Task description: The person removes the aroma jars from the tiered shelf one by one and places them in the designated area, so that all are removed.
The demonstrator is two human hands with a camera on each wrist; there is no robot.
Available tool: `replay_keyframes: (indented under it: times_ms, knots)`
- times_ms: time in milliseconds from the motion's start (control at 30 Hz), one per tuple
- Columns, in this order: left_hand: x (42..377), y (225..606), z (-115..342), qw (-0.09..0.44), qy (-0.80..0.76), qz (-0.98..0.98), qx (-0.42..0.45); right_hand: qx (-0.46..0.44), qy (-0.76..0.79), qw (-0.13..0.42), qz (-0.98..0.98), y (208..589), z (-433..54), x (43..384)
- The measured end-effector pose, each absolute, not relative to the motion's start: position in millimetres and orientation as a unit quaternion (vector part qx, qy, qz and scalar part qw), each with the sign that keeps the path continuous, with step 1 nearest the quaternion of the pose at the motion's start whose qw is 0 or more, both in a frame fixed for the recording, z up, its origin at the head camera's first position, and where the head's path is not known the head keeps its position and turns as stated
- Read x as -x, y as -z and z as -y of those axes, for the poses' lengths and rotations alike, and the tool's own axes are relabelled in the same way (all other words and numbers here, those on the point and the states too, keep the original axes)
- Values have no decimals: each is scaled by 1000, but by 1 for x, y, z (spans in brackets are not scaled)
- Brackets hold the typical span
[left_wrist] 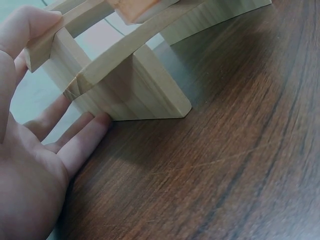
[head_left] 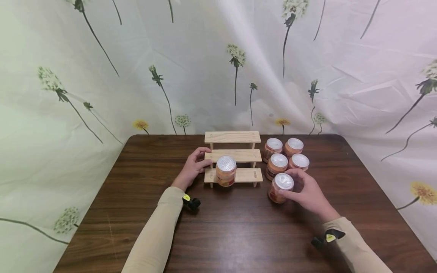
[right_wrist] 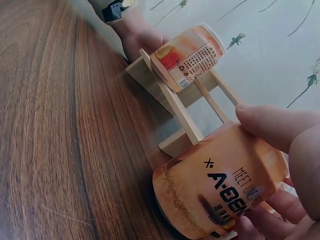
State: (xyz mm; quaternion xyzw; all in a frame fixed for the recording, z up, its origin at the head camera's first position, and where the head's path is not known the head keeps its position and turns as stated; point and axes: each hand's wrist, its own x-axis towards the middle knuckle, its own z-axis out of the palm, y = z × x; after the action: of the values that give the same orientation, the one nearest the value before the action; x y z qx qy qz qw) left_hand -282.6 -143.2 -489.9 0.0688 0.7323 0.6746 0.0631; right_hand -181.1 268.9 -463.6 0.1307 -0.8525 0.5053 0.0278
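Observation:
A wooden three-step display rack [head_left: 233, 155] stands on the table, and one orange can [head_left: 225, 172] with a silver lid sits on its lowest step. My left hand [head_left: 192, 169] grips the rack's left end. In the left wrist view, its thumb [left_wrist: 42, 17] lies over a board's end while other fingers reach the side panel [left_wrist: 135, 95]. To the right of the rack, my right hand [head_left: 308, 193] holds another orange can [head_left: 280, 189] between thumb and fingers. In the right wrist view, dark lettering shows on this held can [right_wrist: 220, 185], low by the tabletop.
Several more lidded orange cans, among them a rear one [head_left: 293, 147] and a nearer one [head_left: 275, 167], stand grouped right of the rack. The dark wood table [head_left: 225, 235] ends at a curtain [head_left: 205, 76] printed with dandelions.

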Motion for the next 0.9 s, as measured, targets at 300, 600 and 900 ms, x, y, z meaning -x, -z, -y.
replay_keyframes:
  times_ms: [300, 600, 900]
  knots:
    - [283, 491, 144, 63, -674, -732, -71, -128, -489, 20, 863, 459, -273, 179]
    - [282, 490, 144, 65, -675, -732, -69, -132, -486, 8, 864, 456, -277, 180]
    - [283, 490, 143, 65, -677, -730, -67, -133, -502, -11, 854, 452, -278, 180]
